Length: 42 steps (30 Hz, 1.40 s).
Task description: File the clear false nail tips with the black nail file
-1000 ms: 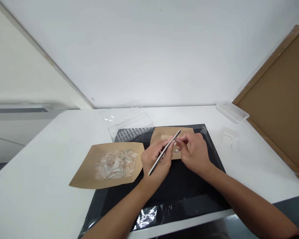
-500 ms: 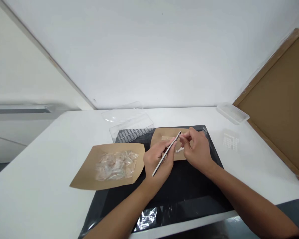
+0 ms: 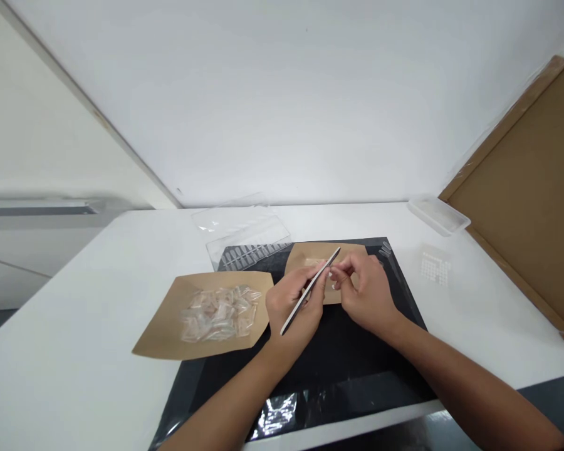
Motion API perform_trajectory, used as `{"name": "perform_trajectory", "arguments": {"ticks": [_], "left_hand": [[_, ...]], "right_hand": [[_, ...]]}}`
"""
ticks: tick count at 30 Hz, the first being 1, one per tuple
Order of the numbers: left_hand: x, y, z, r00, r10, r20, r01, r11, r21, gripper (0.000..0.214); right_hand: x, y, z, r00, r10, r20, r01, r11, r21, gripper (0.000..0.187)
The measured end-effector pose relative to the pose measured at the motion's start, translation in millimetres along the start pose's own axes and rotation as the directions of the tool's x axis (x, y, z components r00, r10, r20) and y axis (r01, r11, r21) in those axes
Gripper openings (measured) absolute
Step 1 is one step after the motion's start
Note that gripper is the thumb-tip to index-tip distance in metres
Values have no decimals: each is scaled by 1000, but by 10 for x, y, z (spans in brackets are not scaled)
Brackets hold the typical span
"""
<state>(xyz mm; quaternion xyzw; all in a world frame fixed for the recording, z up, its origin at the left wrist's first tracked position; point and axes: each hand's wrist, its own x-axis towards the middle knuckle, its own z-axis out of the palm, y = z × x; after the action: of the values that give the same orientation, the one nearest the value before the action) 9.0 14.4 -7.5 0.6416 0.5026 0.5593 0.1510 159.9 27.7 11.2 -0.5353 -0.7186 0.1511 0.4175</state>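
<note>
My left hand [image 3: 286,302] is closed around a slim nail file [image 3: 293,317], white-edged with a dark side, slanting up to the right. Close against its fingertips, my right hand [image 3: 369,291] is pinched shut; whatever its fingertips grip is too small to make out. Both hands hover above the black mat [image 3: 352,351], partly covering a small brown paper tray [image 3: 303,252] with little pale pieces in it. To the left lies a larger brown paper tray [image 3: 162,322] with a heap of small clear plastic packets [image 3: 220,313].
Behind the mat, a clear plastic case [image 3: 251,254] holds rows of nail-tip shapes beside its lid. A few clear slivers [image 3: 385,249] lie at the mat's far right corner. Rightward are a sheet of white dots [image 3: 435,268], a translucent tub [image 3: 439,216] and a cardboard panel [image 3: 526,188].
My right hand has moved down and left to meet my left fingertips, uncovering the clear slivers at the mat's corner. The nail file has shifted slightly left.
</note>
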Motion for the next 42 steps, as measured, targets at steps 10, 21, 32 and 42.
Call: {"name": "perform_trajectory", "arguments": {"ticks": [10, 21, 32, 42], "left_hand": [[4, -26, 10, 1000, -22, 13, 22, 1000, -14, 17], [-20, 29, -24, 998, -57, 11, 57, 998, -10, 17], [-13, 49, -22, 998, -59, 8, 59, 998, -27, 18], [-4, 1, 0, 998, -67, 5, 67, 997, -28, 17]], "right_hand": [[12, -2, 19, 1000, 22, -21, -22, 1000, -1, 18], [3, 0, 37, 998, 13, -66, -12, 1000, 4, 18], [-24, -56, 21, 999, 24, -24, -23, 999, 32, 18], [-24, -15, 66, 1000, 0, -20, 0, 1000, 13, 18]]}}
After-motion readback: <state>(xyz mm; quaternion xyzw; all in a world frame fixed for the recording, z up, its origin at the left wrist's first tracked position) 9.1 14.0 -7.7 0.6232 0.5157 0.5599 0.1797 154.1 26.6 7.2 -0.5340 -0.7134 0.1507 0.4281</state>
